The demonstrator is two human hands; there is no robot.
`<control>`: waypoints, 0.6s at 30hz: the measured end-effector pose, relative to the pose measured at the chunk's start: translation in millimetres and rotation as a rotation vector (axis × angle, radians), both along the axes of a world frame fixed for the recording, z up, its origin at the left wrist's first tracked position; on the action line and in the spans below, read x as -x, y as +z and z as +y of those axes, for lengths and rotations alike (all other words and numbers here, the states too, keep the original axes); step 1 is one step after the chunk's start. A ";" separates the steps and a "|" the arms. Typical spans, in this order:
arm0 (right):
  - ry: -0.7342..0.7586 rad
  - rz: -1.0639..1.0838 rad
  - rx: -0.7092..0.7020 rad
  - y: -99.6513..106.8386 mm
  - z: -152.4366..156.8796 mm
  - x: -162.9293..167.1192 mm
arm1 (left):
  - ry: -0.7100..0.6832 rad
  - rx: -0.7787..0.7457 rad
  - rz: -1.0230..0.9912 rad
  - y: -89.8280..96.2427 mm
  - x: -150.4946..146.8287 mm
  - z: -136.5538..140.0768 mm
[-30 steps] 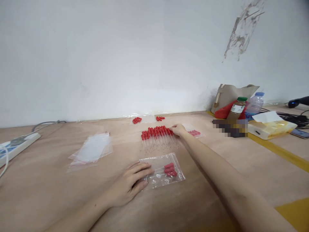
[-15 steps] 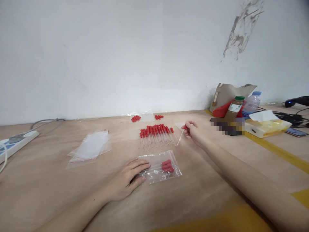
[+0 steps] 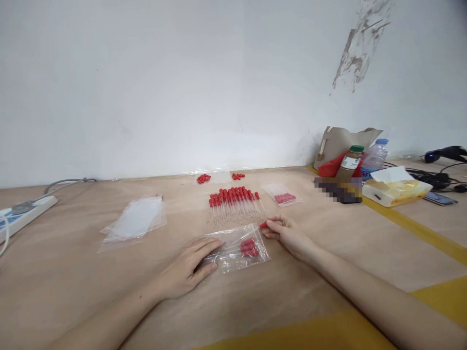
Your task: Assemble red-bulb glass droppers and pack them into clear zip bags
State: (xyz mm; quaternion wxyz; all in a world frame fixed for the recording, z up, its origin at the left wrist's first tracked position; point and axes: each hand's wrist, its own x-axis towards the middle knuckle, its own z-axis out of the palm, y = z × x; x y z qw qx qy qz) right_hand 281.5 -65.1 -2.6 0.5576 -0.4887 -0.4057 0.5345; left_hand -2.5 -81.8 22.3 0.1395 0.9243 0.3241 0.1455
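Observation:
My left hand point(image 3: 189, 267) lies flat, fingers stretched out, over the left end of a clear zip bag point(image 3: 233, 266). Inside that bag are a few glass droppers with red rubber bulbs point(image 3: 249, 247). My right hand point(image 3: 288, 236) pinches another dropper point(image 3: 263, 224) by its red bulb at the bag's upper right corner. Its thin glass tube points left, above or against the bag; I cannot tell which. Just behind, several droppers point(image 3: 233, 197) lie side by side, red bulbs towards the wall. A filled bag of droppers point(image 3: 284, 197) sits beyond my right hand.
A stack of flat zip bags point(image 3: 136, 218) lies at the left, near a power strip point(image 3: 29, 216). Two more bags with red bulbs point(image 3: 203, 179) rest against the wall. Right: a beige bag point(image 3: 343, 141), two bottles point(image 3: 350, 163), a tissue pack point(image 3: 396, 189), cables and a phone point(image 3: 440, 198).
My right hand has come nearer and left with the dropper, from beside the row to the bag's corner. The filled bag it partly covered now shows. My left hand stays on the bag.

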 end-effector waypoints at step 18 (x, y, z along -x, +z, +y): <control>0.433 -0.363 -0.092 10.3 -12.6 1.7 | -0.012 -0.008 0.054 -0.2 -0.4 2.6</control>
